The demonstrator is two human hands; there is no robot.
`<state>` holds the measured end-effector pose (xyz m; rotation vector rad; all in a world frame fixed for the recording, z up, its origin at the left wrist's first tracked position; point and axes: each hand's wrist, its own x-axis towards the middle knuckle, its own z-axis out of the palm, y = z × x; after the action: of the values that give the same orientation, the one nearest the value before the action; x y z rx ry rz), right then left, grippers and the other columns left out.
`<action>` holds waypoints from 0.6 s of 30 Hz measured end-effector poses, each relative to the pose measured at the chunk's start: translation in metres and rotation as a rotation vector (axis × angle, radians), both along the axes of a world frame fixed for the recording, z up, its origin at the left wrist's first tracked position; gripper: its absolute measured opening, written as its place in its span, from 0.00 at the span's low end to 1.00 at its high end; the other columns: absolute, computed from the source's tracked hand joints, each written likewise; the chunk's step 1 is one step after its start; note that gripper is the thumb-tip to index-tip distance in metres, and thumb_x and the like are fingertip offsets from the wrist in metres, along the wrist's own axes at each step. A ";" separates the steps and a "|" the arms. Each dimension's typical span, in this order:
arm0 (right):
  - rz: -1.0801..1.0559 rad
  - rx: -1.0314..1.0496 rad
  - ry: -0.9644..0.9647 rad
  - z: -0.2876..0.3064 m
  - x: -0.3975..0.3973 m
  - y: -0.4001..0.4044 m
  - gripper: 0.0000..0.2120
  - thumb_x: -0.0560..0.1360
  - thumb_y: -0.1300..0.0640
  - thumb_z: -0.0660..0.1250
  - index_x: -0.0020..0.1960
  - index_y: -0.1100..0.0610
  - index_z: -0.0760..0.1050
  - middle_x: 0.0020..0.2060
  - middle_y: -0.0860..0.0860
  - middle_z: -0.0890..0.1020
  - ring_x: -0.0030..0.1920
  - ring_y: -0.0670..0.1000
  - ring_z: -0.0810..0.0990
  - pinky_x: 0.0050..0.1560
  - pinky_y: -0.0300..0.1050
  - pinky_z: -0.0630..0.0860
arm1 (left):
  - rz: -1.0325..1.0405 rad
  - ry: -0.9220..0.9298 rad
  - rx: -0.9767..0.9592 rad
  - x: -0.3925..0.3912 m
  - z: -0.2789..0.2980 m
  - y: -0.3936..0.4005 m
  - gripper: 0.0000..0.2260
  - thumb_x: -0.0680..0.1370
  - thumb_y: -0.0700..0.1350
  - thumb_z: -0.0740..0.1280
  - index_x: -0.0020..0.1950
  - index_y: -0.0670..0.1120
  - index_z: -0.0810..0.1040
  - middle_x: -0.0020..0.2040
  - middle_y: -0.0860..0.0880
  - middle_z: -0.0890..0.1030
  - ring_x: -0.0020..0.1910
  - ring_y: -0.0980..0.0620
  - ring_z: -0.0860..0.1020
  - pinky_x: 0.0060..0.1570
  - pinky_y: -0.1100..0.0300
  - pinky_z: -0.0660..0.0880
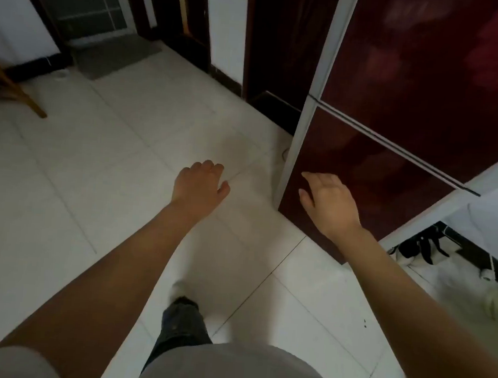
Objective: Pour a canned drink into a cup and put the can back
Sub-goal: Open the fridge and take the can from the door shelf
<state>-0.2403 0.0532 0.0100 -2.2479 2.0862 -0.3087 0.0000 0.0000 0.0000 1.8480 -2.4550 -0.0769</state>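
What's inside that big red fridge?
Can't tell. The red fridge has both doors closed, so whatever is inside is hidden. The right hand reaches toward the lower door, holding nothing.

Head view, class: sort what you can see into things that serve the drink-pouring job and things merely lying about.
Belongs to the job:
- dark red fridge, doors closed, likely where the can is kept
- left hand, holding nothing
- right hand, holding nothing, in front of the lower door
No can or cup shows.

Lying about:
- grey doormat
- wooden chair leg
- clutter beside the fridge
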 end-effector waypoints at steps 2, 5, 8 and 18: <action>-0.033 -0.031 -0.013 -0.002 -0.002 -0.023 0.17 0.77 0.56 0.60 0.64 0.61 0.71 0.56 0.58 0.78 0.59 0.60 0.73 0.55 0.55 0.72 | -0.033 0.010 -0.013 -0.003 -0.003 -0.031 0.20 0.80 0.51 0.53 0.67 0.43 0.69 0.60 0.43 0.75 0.56 0.44 0.74 0.52 0.52 0.71; -0.092 -0.046 0.003 -0.006 -0.002 -0.059 0.18 0.76 0.56 0.62 0.64 0.61 0.71 0.56 0.59 0.79 0.58 0.61 0.74 0.54 0.56 0.72 | -0.119 0.020 -0.026 -0.008 -0.007 -0.084 0.20 0.79 0.51 0.53 0.66 0.43 0.70 0.60 0.43 0.76 0.55 0.44 0.74 0.51 0.51 0.71; -0.184 -0.056 -0.012 -0.006 0.002 -0.101 0.19 0.77 0.55 0.61 0.65 0.61 0.70 0.58 0.59 0.78 0.60 0.60 0.72 0.57 0.56 0.72 | -0.193 0.029 -0.047 -0.011 -0.006 -0.145 0.19 0.79 0.50 0.55 0.66 0.42 0.70 0.60 0.42 0.76 0.55 0.44 0.75 0.50 0.51 0.71; -0.579 -0.134 -0.082 0.002 0.028 -0.221 0.19 0.77 0.56 0.61 0.66 0.62 0.70 0.56 0.60 0.78 0.58 0.62 0.73 0.54 0.55 0.72 | -0.547 0.006 0.000 -0.036 0.020 -0.335 0.18 0.78 0.48 0.57 0.64 0.41 0.71 0.59 0.42 0.76 0.57 0.43 0.73 0.52 0.51 0.70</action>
<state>-0.2123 -0.1675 0.0122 -1.5970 2.6949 -0.5682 -0.0356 -0.3345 0.0204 1.1200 -2.8724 -0.1076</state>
